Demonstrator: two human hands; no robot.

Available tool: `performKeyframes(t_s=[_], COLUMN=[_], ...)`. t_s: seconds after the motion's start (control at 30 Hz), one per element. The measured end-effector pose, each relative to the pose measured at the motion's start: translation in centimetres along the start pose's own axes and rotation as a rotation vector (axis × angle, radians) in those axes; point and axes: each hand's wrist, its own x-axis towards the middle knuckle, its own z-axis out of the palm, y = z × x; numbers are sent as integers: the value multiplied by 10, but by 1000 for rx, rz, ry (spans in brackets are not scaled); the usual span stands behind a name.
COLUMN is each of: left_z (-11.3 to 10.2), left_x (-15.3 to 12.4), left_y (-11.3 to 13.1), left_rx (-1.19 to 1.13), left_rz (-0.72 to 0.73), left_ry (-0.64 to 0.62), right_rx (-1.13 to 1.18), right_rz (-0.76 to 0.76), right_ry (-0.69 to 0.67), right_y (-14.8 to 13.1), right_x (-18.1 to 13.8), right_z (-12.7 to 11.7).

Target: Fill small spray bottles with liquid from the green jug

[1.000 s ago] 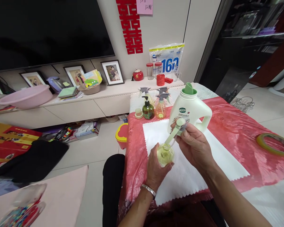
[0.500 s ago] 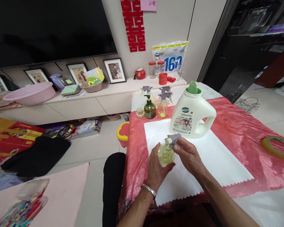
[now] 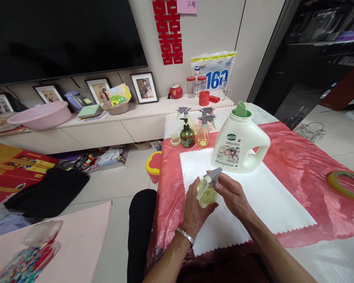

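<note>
My left hand (image 3: pixel 194 206) is wrapped round a small clear spray bottle (image 3: pixel 205 193) of yellowish liquid, held just above a white cloth (image 3: pixel 253 196). My right hand (image 3: pixel 231 194) grips the bottle's grey and pale green trigger sprayer head (image 3: pixel 211 177), which sits on the bottle's neck. A large white detergent jug (image 3: pixel 238 143) with an open green spout stands upright on the cloth just behind my hands.
A red plastic sheet (image 3: pixel 297 157) covers the table. At its far end stand a dark green pump bottle (image 3: pixel 187 134), orange spray bottles (image 3: pixel 203 131) and a small cap (image 3: pixel 174 139). A roll of tape (image 3: pixel 346 182) lies at the right. A TV cabinet (image 3: pixel 106 125) and floor clutter are to the left.
My right hand lowered the sprayer head with its tube from in front of the jug down into the small bottle; the head now sits on the neck.
</note>
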Motion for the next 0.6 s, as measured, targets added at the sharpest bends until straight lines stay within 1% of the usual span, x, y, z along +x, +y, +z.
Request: performKeyframes(t_s=[0.17, 0.4, 0.6], left_z=[0, 0, 1], left_x=[-2, -1, 1], left_y=[1, 1, 1], left_rx=[88, 83, 81], left_rz=[46, 23, 8], left_ry=[12, -19, -25], right_rx=[-41, -94, -91], right_rz=[-26, -84, -107], right_ry=[-3, -26, 0], right_y=[-1, -8, -8], right_x=[-1, 5, 6], right_z=[-1, -3, -5])
